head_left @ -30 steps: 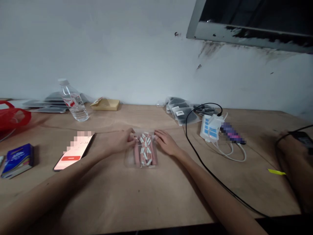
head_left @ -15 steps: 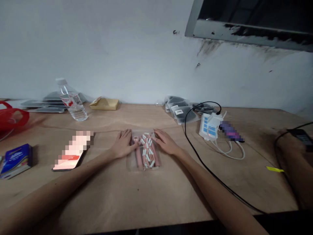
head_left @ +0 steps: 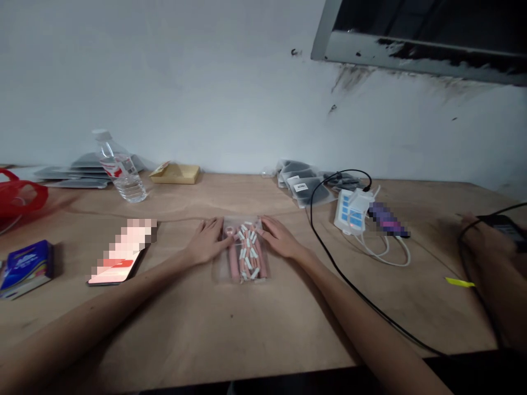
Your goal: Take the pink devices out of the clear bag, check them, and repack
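On the wooden table (head_left: 197, 329) lies a clear plastic bag (head_left: 220, 269). Inside are pink tube-like rods (head_left: 234, 260) and a bundle of pink strands with white segments (head_left: 248, 252); their exact kind is hard to make out. My left hand (head_left: 208, 240) rests at the bag's left edge, fingers lying flat and thumb over the bag. On the opposite edge, my right hand (head_left: 280, 238) is also laid flat, its thumb reaching onto the bag. Neither hand grips anything.
Left are a phone (head_left: 123, 252), tissue pack (head_left: 28, 269), tilted water bottle (head_left: 123, 173) and red bag (head_left: 20, 197). Grey pouches (head_left: 304, 184), a white power strip (head_left: 349, 211), another phone (head_left: 387, 219) and a black cable (head_left: 329, 258) lie right, near another person's hand (head_left: 486, 236).
My hands and the bag stay essentially in place. At the far right, the other person's hand and the dark device beside it have shifted slightly left.
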`<state>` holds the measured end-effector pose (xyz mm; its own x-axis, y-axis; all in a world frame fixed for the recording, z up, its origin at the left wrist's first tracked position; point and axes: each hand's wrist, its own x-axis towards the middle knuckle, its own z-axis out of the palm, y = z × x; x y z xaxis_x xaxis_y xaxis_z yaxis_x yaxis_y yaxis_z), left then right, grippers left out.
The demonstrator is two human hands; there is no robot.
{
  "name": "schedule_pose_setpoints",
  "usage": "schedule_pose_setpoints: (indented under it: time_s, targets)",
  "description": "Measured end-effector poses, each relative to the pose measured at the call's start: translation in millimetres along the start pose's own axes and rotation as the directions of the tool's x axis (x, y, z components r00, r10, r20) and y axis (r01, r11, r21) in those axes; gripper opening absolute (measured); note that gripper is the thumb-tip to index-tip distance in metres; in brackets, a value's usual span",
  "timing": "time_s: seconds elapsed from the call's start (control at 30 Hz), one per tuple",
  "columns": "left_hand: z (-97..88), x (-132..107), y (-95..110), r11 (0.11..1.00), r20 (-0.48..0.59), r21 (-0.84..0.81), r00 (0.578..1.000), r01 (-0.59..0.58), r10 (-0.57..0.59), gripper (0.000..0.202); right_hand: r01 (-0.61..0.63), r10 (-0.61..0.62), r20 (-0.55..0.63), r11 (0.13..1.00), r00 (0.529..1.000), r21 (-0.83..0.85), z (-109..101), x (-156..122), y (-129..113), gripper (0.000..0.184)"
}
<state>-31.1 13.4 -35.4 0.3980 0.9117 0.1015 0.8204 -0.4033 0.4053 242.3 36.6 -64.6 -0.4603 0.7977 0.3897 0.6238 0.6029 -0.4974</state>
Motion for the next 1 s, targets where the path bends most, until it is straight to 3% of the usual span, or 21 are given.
schedule_pose_setpoints:
  time_s: [0.07,0.17,0.27,0.3,0.37,0.43,0.5,0.67,0.77,0.87,1.0]
  targets:
    - [-8.4,4,2,0.999,0.003,-0.035,1.0,0.004,-0.004,0.059,-0.018,0.018,-0.037,1.0,0.999,-0.011,-1,0,-4,0.049]
    - [-26.8,9,6,0.992,0.006,-0.059,0.993,0.115,-0.115,0.052,-0.1,0.09,-0.103,0.991,0.991,-0.092,-1,0,-10,0.041]
    - [-45.2,6,18,0.968,-0.055,0.058,0.969,0.244,-0.241,0.05,-0.113,0.099,-0.113,0.986,0.989,-0.124,-1,-1,-14,0.034]
    - [-48.8,2,23,0.958,-0.074,0.155,0.97,0.241,-0.232,0.048,-0.105,0.092,-0.11,0.987,0.99,-0.12,-1,-1,-15,0.033]
    - [-49.6,-7,34,0.936,-0.044,0.304,0.984,0.177,-0.172,0.049,-0.081,0.071,-0.113,0.992,0.991,-0.093,-2,-2,-17,0.031]
    - [-42.6,-15,42,0.94,0.014,0.329,0.995,0.085,-0.095,0.05,-0.039,0.034,-0.108,0.999,0.994,-0.039,-3,-2,-19,0.029]
    - [-33.3,-18,42,0.952,-0.008,0.307,1.0,0.02,-0.019,0.066,0.005,-0.003,-0.101,1.0,0.995,0.02,-4,-2,-20,0.028]
    - [-34.6,-8,25,0.968,0.174,0.234,0.984,-0.09,0.049,0.074,-0.032,0.041,-0.105,0.995,0.994,0.093,-5,-4,-20,0.023]
    - [-46.7,-2,14,0.97,0.207,0.222,0.977,-0.102,0.055,0.071,-0.091,0.112,-0.132,0.984,0.985,0.151,-2,-5,-15,0.037]
    - [-48.4,1,4,0.946,0.229,0.224,0.957,-0.233,0.181,0.064,-0.086,0.098,-0.155,0.993,0.983,0.082,1,-5,-8,0.039]
    - [-34.5,5,-8,0.876,0.197,0.353,0.941,-0.329,0.274,0.08,-0.012,0.003,-0.123,0.997,0.992,-0.074,4,-3,-2,0.035]
